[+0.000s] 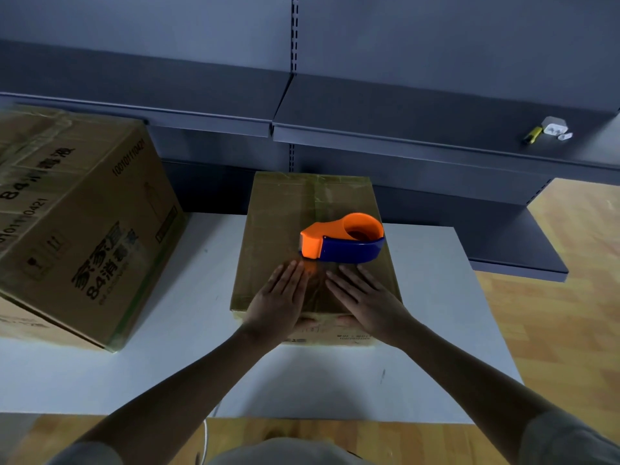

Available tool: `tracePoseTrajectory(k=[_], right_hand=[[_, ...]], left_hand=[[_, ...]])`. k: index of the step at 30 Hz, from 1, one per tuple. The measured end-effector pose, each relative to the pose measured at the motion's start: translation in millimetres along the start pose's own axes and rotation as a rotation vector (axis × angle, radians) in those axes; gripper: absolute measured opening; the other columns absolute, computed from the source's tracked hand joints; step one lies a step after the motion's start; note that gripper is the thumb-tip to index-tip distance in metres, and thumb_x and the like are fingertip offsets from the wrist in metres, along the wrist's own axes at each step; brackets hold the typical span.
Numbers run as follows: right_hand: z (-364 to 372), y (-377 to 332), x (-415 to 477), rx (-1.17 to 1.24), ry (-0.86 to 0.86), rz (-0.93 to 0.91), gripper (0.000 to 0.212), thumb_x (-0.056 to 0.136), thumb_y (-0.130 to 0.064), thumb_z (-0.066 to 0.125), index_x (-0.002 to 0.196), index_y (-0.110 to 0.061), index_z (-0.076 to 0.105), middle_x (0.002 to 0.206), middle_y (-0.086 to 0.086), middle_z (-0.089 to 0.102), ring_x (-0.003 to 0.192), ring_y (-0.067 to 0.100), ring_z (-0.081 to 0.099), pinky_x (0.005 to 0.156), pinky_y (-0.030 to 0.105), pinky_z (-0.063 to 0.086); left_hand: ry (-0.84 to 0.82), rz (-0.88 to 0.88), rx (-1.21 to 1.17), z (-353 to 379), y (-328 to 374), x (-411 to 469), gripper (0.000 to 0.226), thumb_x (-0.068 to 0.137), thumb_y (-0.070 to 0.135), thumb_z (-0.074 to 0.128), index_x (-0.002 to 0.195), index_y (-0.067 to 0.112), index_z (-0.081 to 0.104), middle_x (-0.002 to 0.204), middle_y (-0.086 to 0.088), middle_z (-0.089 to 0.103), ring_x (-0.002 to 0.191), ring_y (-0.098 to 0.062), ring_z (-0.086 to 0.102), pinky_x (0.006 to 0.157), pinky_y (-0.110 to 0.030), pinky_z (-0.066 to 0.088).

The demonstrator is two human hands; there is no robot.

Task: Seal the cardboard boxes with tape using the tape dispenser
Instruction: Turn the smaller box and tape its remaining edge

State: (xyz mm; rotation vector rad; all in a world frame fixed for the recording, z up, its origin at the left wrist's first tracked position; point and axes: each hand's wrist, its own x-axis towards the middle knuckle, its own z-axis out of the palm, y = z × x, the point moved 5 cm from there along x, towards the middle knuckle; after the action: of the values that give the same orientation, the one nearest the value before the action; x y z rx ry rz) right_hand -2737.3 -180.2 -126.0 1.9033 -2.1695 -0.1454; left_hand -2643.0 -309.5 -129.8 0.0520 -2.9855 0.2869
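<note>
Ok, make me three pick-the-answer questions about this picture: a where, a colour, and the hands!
1. Where is the tape dispenser? A. on a chair B. on the small box C. in a drawer
2. Its colours? A. orange and blue B. red and green C. yellow
3. The left hand and right hand are: A. gripping the dispenser B. flat on the box C. in the air
Answers: B, it rests on the box top; A, orange body with blue band; B, both lie flat, fingers straight.

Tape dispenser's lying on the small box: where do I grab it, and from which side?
Probably the rounded loop end of the tape dispenser, from above and the right: the loop's opening faces up, its blue band wraps the outside, and the blocky orange head points left.
</note>
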Motion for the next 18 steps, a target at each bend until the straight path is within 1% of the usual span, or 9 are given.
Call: tracePoseTrajectory(k=[2, 5, 7, 8, 10, 12, 14, 16, 18], right_hand=[[-2.1, 1.4, 1.2, -0.012, 0.006, -0.006, 0.059, 0.088, -0.041, 0.053, 0.137, -0.009, 0.046, 0.142, 0.010, 0.046, 0.134, 0.029, 0.038, 0.108, 0.045, 0.034], [0.1, 2.8, -7.1, 0.058, -0.030, -0.025, 0.073, 0.083, -0.045, 0.064, 0.142, -0.012, 0.037, 0.148, 0.008, 0.036, 0.139, 0.029, 0.025, 0.116, 0.044, 0.013], [-3.7, 12.3, -18.0, 0.076, -0.004, 0.016, 0.072, 0.085, -0.048, 0.059, 0.144, -0.015, 0.034, 0.151, 0.009, 0.029, 0.140, 0.032, 0.021, 0.116, 0.049, 0.014], [-5.8, 20.3, -25.4, 0.071, 0.003, 0.077, 0.073, 0.083, -0.049, 0.059, 0.143, -0.014, 0.036, 0.150, 0.011, 0.030, 0.139, 0.034, 0.024, 0.113, 0.051, 0.022], [-8.7, 34.1, -42.8, 0.118, -0.024, 0.198, 0.080, 0.077, -0.047, 0.067, 0.141, -0.011, 0.037, 0.149, 0.014, 0.032, 0.135, 0.036, 0.030, 0.105, 0.056, 0.033], [0.7, 41.2, -58.9, 0.209, -0.075, 0.232, 0.082, 0.080, -0.040, 0.067, 0.145, -0.016, 0.024, 0.153, 0.011, 0.019, 0.139, 0.035, 0.022, 0.108, 0.051, 0.029], [12.3, 45.2, -67.0, 0.315, -0.161, 0.248, 0.073, 0.089, -0.035, 0.057, 0.144, -0.028, 0.008, 0.154, 0.001, -0.004, 0.144, 0.028, -0.001, 0.112, 0.044, 0.026], [15.5, 47.1, -66.8, 0.391, -0.171, 0.282, 0.069, 0.091, -0.032, 0.053, 0.141, -0.034, 0.005, 0.152, -0.005, -0.011, 0.143, 0.020, -0.012, 0.110, 0.041, 0.032], [12.5, 47.0, -62.7, 0.447, -0.145, 0.307, 0.069, 0.091, -0.028, 0.055, 0.141, -0.034, 0.007, 0.152, -0.008, -0.009, 0.142, 0.018, -0.012, 0.110, 0.042, 0.034]], left_hand=[[-0.027, -0.021, 0.014, -2.5, -1.5, -1.3, 0.088, 0.072, 0.055, 0.070, 0.133, -0.002, 0.044, 0.136, -0.018, 0.049, 0.128, -0.029, 0.046, 0.105, -0.041, 0.035], [-0.091, 0.072, 0.028, 0.0, -8.8, -2.6, 0.090, 0.085, 0.057, 0.050, 0.145, 0.004, 0.008, 0.153, -0.018, 0.016, 0.142, -0.030, 0.013, 0.112, -0.041, 0.008], [-0.043, 0.046, 0.006, -12.9, -28.2, -11.1, 0.095, 0.075, 0.062, 0.058, 0.144, 0.004, 0.025, 0.149, -0.019, 0.029, 0.137, -0.036, 0.027, 0.107, -0.044, 0.023], [-0.033, -0.016, 0.000, -18.4, -43.1, -20.0, 0.098, 0.068, 0.066, 0.060, 0.139, 0.002, 0.038, 0.142, -0.020, 0.041, 0.129, -0.037, 0.040, 0.101, -0.045, 0.032], [-0.007, -0.100, -0.013, -21.5, -71.7, -41.1, 0.099, 0.065, 0.070, 0.055, 0.130, -0.005, 0.049, 0.129, -0.023, 0.054, 0.113, -0.036, 0.057, 0.092, -0.049, 0.042], [-0.006, -0.139, -0.116, -17.0, -91.7, -59.7, 0.094, 0.068, 0.062, 0.057, 0.133, -0.004, 0.045, 0.125, -0.023, 0.057, 0.095, -0.036, 0.067, 0.073, -0.045, 0.058], [-0.079, -0.138, -0.247, -9.0, -101.1, -66.4, 0.089, 0.072, 0.056, 0.057, 0.144, 0.010, 0.030, 0.114, -0.015, 0.066, 0.078, -0.026, 0.071, 0.061, -0.031, 0.059], [-0.160, -0.136, -0.232, -0.3, -101.4, -68.4, 0.080, 0.081, 0.054, 0.050, 0.147, 0.027, 0.013, 0.093, -0.002, 0.072, 0.069, -0.012, 0.067, 0.063, -0.024, 0.056], [-0.158, -0.162, -0.297, 6.2, -96.2, -69.7, 0.069, 0.091, 0.039, 0.051, 0.148, 0.027, 0.013, 0.093, 0.002, 0.072, 0.071, -0.010, 0.066, 0.070, -0.024, 0.055]])
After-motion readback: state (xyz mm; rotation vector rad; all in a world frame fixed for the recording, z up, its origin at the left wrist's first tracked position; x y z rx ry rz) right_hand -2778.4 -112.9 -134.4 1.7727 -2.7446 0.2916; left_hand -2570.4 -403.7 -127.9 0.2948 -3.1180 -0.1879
